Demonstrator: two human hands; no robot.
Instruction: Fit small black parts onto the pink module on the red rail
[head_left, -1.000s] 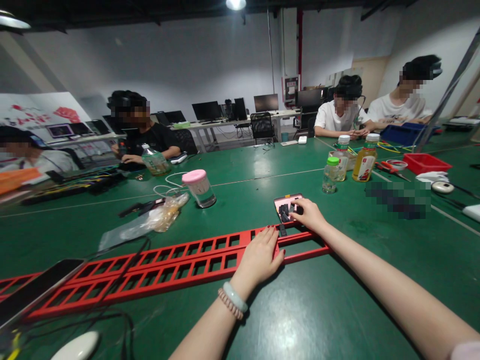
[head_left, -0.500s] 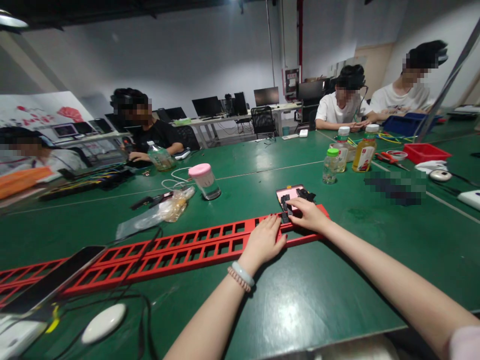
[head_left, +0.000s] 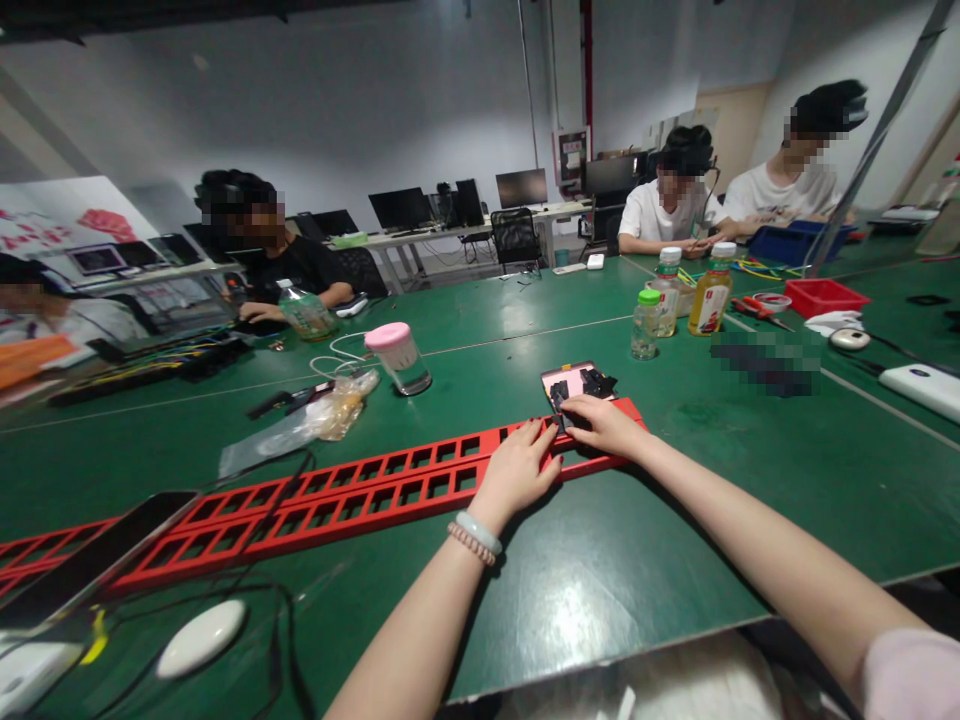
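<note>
A long red frame with several rectangular openings lies across the green table. My left hand rests flat on the frame's right part, fingers stretched out. My right hand is at the frame's right end, fingers curled onto a small black part that sits on the frame. Just behind it stands a pink tray holding more small black parts.
A pink-lidded jar, a clear plastic bag, drink bottles and a red bin sit on the table. A white mouse and cables lie near left. Other people sit along the far and left sides.
My right hand came back from the pink tray to the frame's right end with a black part. The left hand stayed on the frame. The view shifted back.
</note>
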